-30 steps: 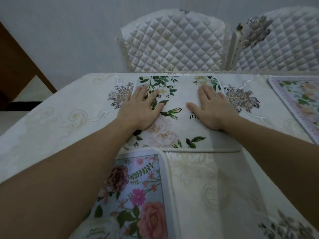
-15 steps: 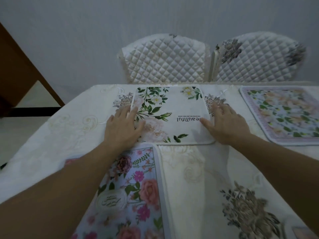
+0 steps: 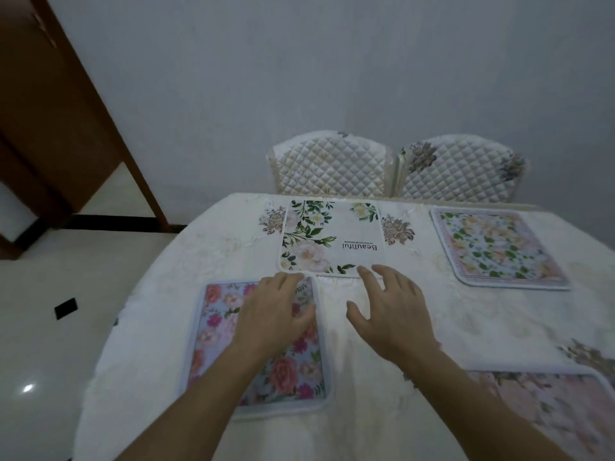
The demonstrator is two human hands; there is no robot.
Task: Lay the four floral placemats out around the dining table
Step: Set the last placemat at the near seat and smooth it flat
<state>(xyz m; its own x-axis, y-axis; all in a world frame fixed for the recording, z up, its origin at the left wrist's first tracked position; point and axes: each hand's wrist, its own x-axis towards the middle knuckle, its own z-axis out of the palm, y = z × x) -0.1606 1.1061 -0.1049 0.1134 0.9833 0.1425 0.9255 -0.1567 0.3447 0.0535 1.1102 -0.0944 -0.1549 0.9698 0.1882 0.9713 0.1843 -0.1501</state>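
Head view: left hand (image 3: 273, 322), right hand (image 3: 391, 314) spread empty above rounded-corner floral placemats (image 3: 332, 241).

**A home dining room**

A table (image 3: 213, 257) draped in an embroidered cream cloth carries floral placemats (image 3: 496, 247) set out as for a meal. Two chairs (image 3: 329, 168) in quilted covers stand against a plain pale wall (image 3: 332, 71). Glossy floor tiles (image 3: 50, 327) and a brown wooden door frame (image 3: 109, 108) lie to the left.

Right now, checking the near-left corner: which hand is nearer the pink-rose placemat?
Left. The left hand hovers over the pink-rose placemat; the right hand is beside it, over the bare tablecloth.
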